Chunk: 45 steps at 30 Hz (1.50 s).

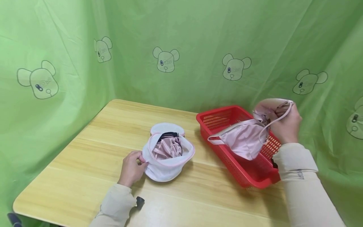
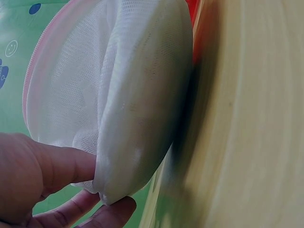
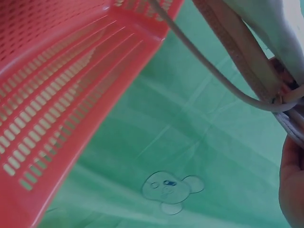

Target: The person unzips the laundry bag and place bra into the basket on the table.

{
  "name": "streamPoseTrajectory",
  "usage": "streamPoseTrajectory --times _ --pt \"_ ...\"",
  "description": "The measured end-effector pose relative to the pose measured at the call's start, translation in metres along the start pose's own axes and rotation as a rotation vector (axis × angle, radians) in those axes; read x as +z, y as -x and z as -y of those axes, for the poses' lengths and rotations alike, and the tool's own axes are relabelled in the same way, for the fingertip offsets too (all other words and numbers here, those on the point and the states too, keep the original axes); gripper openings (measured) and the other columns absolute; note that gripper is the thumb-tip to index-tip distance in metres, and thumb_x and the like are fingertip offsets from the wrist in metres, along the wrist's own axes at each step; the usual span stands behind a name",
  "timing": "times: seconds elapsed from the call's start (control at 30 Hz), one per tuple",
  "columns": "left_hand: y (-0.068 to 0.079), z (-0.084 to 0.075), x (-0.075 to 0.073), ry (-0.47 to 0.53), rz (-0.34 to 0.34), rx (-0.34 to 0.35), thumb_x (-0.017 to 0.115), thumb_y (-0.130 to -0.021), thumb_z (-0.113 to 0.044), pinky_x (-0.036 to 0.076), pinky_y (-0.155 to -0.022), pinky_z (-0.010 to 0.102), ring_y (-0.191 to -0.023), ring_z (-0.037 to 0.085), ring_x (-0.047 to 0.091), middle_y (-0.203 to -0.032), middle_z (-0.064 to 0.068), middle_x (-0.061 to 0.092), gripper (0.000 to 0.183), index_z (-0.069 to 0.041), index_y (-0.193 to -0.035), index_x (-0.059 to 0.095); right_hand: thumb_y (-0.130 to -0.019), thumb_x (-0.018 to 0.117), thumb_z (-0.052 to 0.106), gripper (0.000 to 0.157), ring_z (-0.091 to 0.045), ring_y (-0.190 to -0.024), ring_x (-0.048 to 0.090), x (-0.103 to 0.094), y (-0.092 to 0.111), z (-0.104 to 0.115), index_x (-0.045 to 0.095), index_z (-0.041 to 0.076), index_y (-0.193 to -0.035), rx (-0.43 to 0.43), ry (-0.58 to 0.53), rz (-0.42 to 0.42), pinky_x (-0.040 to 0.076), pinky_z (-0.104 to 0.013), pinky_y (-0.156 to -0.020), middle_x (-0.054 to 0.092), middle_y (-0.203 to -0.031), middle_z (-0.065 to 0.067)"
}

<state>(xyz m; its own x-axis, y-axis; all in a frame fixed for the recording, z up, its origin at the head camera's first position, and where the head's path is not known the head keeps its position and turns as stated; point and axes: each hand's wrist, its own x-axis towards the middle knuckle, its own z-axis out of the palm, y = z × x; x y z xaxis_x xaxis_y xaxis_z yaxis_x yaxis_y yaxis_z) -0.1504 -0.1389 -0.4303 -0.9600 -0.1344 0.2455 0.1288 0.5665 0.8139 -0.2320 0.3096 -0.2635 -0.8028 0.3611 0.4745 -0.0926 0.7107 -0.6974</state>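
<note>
A white mesh laundry bag [image 1: 164, 171] with pink trim stands on the table, its mouth spread wide. Inside it lies a bunched pink garment [image 1: 169, 148] with black edging. My left hand [image 1: 132, 167] pinches the bag's side edge; in the left wrist view, thumb and fingers [image 2: 71, 164] grip the white mesh from both sides. Over the red basket [image 1: 224, 157], my right hand [image 1: 288, 124] holds up a pink satin bra [image 1: 246, 138] by its upper part. One cup and a strap dangle toward the basket, and a thin strap loops across the hand.
The red perforated basket stands at the table's right, with something black at its near right side. Beneath the things is a wood-grain table [image 1: 93, 151]. Green curtains [image 1: 198, 28] with bear drawings hang close behind and along both sides.
</note>
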Motion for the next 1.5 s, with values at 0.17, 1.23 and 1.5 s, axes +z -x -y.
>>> streamPoseTrajectory --times 0.17,1.23,1.5 --pt "0.0 0.0 0.0 0.002 0.0 -0.002 0.074 -0.072 0.008 0.045 -0.096 0.049 -0.108 0.035 0.057 -0.113 0.016 0.065 0.029 -0.01 -0.065 0.052 -0.088 0.067 0.009 0.049 -0.012 -0.105 0.053 -0.003 -0.002 -0.011 0.049 0.009 -0.133 0.044 0.046 0.032 0.046 -0.028 -0.094 0.058 -0.12 -0.005" --pt "0.0 0.002 0.002 0.01 -0.016 0.006 0.076 -0.071 0.007 0.046 -0.094 0.047 -0.104 0.034 0.059 -0.108 0.014 0.065 0.029 -0.009 -0.065 0.053 -0.081 0.073 0.014 0.061 -0.059 -0.101 0.048 0.003 0.001 -0.031 0.039 -0.009 -0.126 -0.188 0.301 0.417 0.04 -0.068 -0.084 0.052 -0.11 -0.038" --pt "-0.001 0.003 0.002 0.009 -0.015 0.008 0.076 -0.071 0.007 0.046 -0.095 0.048 -0.105 0.035 0.059 -0.109 0.015 0.065 0.029 -0.009 -0.065 0.053 -0.079 0.076 0.017 0.076 -0.063 -0.105 0.045 0.003 -0.002 -0.031 0.033 -0.009 -0.136 -0.219 0.354 0.566 0.038 -0.071 -0.086 0.05 -0.116 -0.042"
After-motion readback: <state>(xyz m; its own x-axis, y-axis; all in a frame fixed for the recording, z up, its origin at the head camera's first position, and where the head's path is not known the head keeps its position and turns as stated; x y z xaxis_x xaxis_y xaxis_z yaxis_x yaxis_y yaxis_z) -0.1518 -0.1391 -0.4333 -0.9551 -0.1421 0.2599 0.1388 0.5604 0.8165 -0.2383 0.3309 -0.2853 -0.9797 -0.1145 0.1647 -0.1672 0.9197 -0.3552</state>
